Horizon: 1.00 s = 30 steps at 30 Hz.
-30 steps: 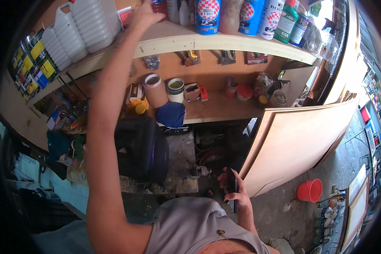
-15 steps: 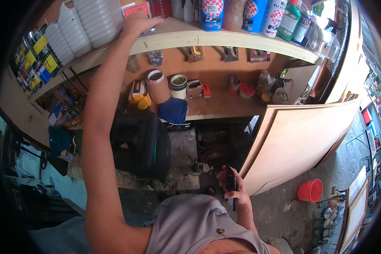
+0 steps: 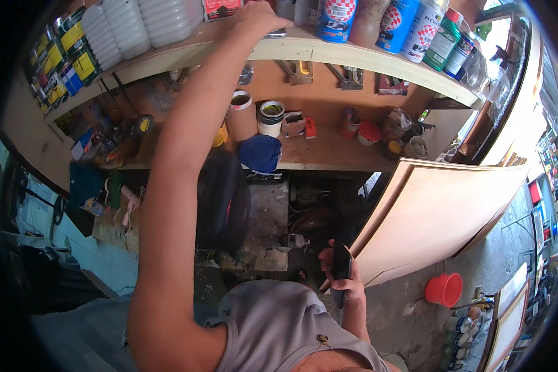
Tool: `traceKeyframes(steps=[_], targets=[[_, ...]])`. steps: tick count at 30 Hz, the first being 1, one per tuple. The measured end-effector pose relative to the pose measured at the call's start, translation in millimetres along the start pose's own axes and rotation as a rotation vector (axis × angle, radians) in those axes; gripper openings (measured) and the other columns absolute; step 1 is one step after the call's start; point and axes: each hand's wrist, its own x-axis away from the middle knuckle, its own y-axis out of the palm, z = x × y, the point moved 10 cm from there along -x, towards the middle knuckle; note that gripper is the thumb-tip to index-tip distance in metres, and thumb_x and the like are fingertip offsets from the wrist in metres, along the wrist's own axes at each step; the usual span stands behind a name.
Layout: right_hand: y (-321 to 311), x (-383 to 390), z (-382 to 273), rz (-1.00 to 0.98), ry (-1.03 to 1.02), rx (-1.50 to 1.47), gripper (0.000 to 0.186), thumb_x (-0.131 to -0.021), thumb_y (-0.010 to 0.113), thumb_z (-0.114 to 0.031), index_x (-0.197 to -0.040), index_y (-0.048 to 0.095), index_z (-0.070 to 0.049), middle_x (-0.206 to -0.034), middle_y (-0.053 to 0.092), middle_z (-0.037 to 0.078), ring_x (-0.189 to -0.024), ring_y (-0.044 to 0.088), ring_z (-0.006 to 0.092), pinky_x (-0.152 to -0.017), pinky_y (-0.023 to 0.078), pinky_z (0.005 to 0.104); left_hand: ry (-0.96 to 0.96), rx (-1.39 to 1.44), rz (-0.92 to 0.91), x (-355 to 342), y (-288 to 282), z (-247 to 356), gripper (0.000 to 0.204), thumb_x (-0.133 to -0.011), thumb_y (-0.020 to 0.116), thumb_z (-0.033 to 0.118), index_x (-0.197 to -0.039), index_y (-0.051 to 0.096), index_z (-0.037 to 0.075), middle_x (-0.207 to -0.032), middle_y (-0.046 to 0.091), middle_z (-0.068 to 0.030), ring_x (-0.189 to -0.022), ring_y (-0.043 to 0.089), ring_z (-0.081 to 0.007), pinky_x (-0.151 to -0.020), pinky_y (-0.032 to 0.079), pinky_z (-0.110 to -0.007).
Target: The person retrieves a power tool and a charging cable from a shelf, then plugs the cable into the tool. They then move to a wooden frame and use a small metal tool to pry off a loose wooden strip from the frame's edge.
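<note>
My left hand (image 3: 258,17) is stretched up to the upper shelf (image 3: 366,57), its fingers partly cut off by the top edge. Under those fingers shows the edge of a small flat silvery thing (image 3: 276,33), which the hand appears to grip; its kind cannot be made out. Just left of this hand is a red and white box (image 3: 222,8), and to the right stands a blue spray can (image 3: 336,18). Low in front of my body, my right hand (image 3: 351,284) is closed round a dark smartphone (image 3: 340,266) held upright.
White plastic jugs (image 3: 170,23) and several bottles line the upper shelf. Cans, a roll-like tub (image 3: 242,118) and a blue cloth (image 3: 260,154) sit on the lower shelf. Plywood sheets (image 3: 428,217) lean at right, near a red bucket (image 3: 443,290). A black case (image 3: 223,198) stands below.
My left hand has moved right along the upper shelf, and the flat silvery thing has shifted with it. The view has turned slightly. My right hand still holds the smartphone.
</note>
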Motion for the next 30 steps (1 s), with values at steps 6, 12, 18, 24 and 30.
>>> traceKeyframes(steps=[6, 12, 18, 24, 30], targets=[[9, -5, 6, 0.015, 0.049, -0.017, 0.096, -0.043, 0.069, -0.006, -0.133, 0.035, -0.001, -0.109, 0.055, 0.013, -0.081, 0.055, 0.0167, -0.072, 0.045, 0.0274, -0.028, 0.193, 0.043, 6, -3, 13, 0.071, -0.067, 0.067, 0.058, -0.102, 0.063, -0.004, -0.105, 0.062, -0.0243, -0.097, 0.061, -0.034, -0.084, 0.048, -0.042], [26, -9, 13, -0.017, 0.013, -0.033, 0.093, -0.047, 0.071, -0.017, -0.131, 0.035, -0.002, -0.105, 0.054, 0.013, -0.076, 0.052, 0.0171, -0.054, 0.04, 0.0232, 0.243, 0.362, 0.054, 24, -36, -33, 0.07, -0.081, 0.055, 0.058, -0.122, 0.05, 0.001, -0.108, 0.06, -0.0188, -0.104, 0.057, -0.0275, -0.086, 0.045, -0.035], [38, -29, 47, 0.04, 0.006, -0.407, 0.082, -0.06, 0.068, -0.025, -0.132, 0.035, -0.004, -0.104, 0.052, 0.013, -0.081, 0.051, 0.0209, -0.064, 0.045, 0.0313, 0.157, 0.641, -0.158, 170, -58, -154, 0.061, -0.086, 0.053, 0.052, -0.127, 0.047, 0.007, -0.108, 0.056, -0.0109, -0.096, 0.054, -0.0177, -0.085, 0.045, -0.033], [95, -41, 106, 0.015, 0.154, -0.506, 0.081, -0.064, 0.064, -0.032, -0.136, 0.032, -0.012, -0.101, 0.052, 0.012, -0.084, 0.05, 0.0222, -0.072, 0.043, 0.0387, -0.349, 0.893, 0.032, 313, 11, -410, 0.056, -0.082, 0.056, 0.047, -0.12, 0.054, 0.006, -0.107, 0.062, -0.0068, -0.097, 0.057, -0.0168, -0.083, 0.044, -0.03], [152, -40, 180, -0.03, 0.38, -0.408, 0.082, -0.067, 0.066, -0.037, -0.138, 0.029, -0.018, -0.095, 0.05, 0.011, -0.081, 0.048, 0.0225, -0.07, 0.041, 0.0371, -0.88, 0.793, -0.145, 481, 184, -581, 0.047, -0.085, 0.055, 0.041, -0.116, 0.057, 0.006, -0.104, 0.062, -0.0046, -0.093, 0.057, -0.0171, -0.077, 0.045, -0.03]])
